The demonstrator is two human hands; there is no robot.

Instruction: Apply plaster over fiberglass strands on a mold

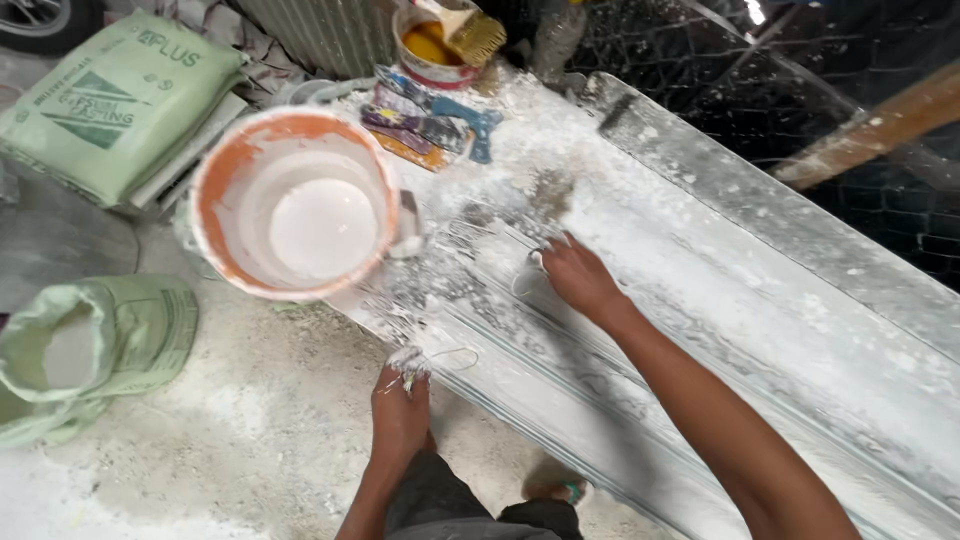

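My right hand (578,276) presses flat on a long white ribbed mould (700,330) smeared with wet plaster, with a pale lump or cloth under its fingers. My left hand (398,410) is closed on a tuft of white plaster-soaked fibre (408,362) at the mould's near edge. An orange bucket (296,205) holding white plaster stands on the mould's left end, just left of both hands.
A sealed green powder bag (115,100) lies at top left, an open green bag (90,345) at left. A small tub with a brush (445,40) and scrapers (430,125) sit at the mould's far end. Dusty floor (250,440) below; my sandalled foot (560,490).
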